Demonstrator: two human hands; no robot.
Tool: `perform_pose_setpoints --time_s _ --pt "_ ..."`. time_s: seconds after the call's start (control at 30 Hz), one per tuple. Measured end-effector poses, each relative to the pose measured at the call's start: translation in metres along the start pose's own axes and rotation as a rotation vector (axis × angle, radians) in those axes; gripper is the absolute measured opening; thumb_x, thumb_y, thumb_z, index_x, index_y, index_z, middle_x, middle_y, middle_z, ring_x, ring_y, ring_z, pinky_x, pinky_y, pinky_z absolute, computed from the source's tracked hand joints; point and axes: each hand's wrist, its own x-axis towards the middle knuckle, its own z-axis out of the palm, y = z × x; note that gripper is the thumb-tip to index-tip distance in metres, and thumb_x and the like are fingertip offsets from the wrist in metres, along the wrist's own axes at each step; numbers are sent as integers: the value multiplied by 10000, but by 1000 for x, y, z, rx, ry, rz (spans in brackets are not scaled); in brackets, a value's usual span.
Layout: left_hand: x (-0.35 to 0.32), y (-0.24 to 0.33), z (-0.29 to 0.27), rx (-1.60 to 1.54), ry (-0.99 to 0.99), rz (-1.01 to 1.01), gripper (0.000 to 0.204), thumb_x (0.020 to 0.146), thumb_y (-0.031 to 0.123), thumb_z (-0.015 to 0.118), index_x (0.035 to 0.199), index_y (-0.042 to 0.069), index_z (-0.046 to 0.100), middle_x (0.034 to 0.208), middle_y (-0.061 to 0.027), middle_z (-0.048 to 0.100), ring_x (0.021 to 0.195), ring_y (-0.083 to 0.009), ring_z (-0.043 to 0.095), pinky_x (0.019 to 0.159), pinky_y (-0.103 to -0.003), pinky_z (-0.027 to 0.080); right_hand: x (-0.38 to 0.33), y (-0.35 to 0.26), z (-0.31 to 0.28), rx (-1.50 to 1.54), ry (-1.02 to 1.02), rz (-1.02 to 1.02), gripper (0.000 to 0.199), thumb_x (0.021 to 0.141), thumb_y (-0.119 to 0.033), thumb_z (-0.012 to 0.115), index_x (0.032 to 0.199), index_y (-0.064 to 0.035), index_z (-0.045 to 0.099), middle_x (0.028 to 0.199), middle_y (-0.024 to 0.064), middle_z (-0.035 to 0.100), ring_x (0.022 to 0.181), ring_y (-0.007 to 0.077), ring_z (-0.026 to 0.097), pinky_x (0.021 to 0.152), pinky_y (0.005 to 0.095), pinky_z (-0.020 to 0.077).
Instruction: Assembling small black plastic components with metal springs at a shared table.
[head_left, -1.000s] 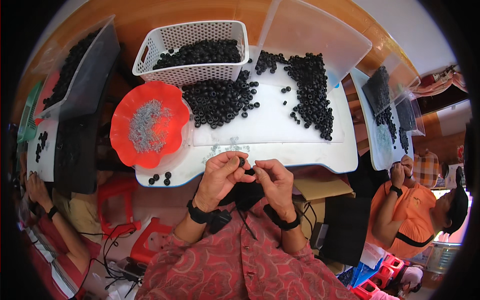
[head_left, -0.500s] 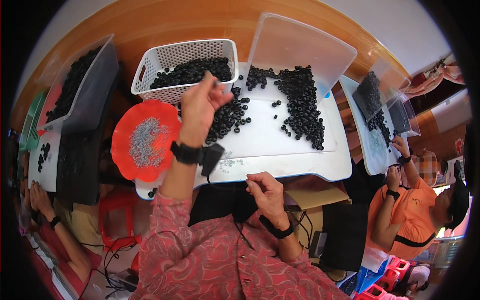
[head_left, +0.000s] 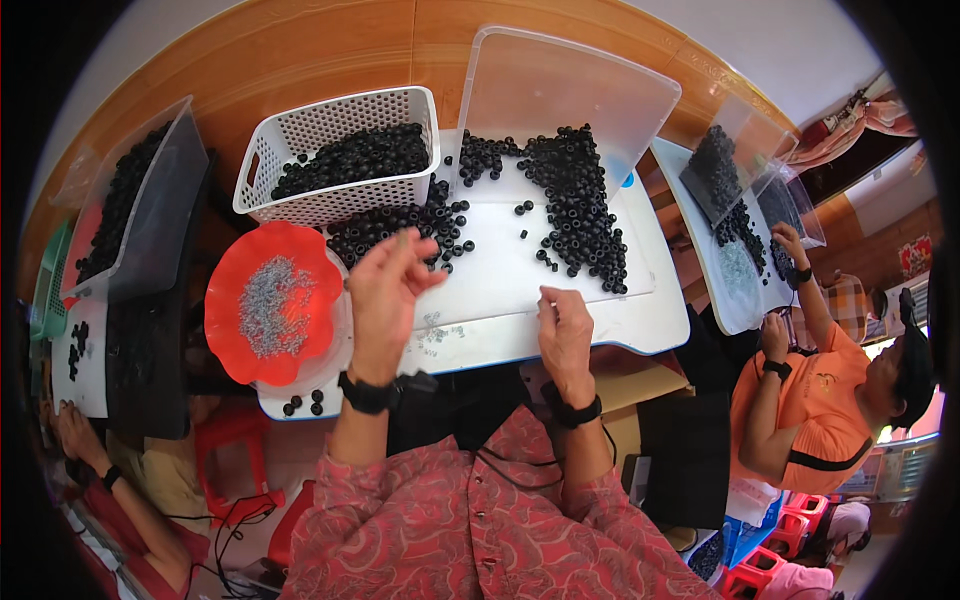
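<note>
My left hand (head_left: 388,290) hovers over the near edge of the white work board (head_left: 490,245), beside the loose black beads in front of the basket. Its fingers are spread apart and I see nothing between them. On the right, my right hand (head_left: 567,335) is at the board's near edge with thumb and forefinger pinched together; anything between the tips is too small to make out. A scalloped red dish (head_left: 222,318) holds many small, clear greyish pieces. Round black beads with holes (head_left: 580,215) lie heaped on the board's right part. A few clear pieces (head_left: 437,330) lie near my left hand.
A white perforated basket (head_left: 340,200) of black beads stands at the back left. A clear plastic bin (head_left: 570,85) is tipped on its side behind the heap. Several beads (head_left: 303,404) lie at the near left corner. A person in orange (head_left: 795,410) works at the right-hand table.
My left hand has come back from the basket toward me. My right hand has moved up and slightly right, to the board's near edge. The whole view has shifted a little.
</note>
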Motion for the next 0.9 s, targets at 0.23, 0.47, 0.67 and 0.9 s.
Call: perform_pose_setpoints --time_s 0.23,0.47,0.67,0.9 --pt "-55 -38 -14 51 0 -144 276 968 140 583 1154 -64 584 962 -141 671 666 -89 591 686 -327 606 35 12 11 -261 -44 -84 362 824 66 544 1168 -26 610 1155 140 592 997 349 564 827 412 494" --pt "-71 -47 -19 65 12 -211 241 958 121 598 1126 -52 603 959 -143 677 653 -84 598 672 -320 612 46 23 19 -272 -175 -102 375 780 88 554 1118 -39 657 1027 109 635 959 325 546 833 399 478" --pt "-74 -57 -26 32 7 -222 228 957 110 598 1120 -49 606 961 -144 677 647 -85 609 662 -318 616 47 16 19 -164 -154 -49 358 784 48 618 1107 -94 681 1004 79 641 928 295 556 803 399 475" --pt "-79 -70 -30 52 -34 -278 230 957 97 592 1129 -55 603 967 -146 672 655 -77 617 660 -306 623 50 -6 33 -240 -276 -255 427 807 -18 633 1211 -156 647 1245 14 619 990 252 569 790 390 467"
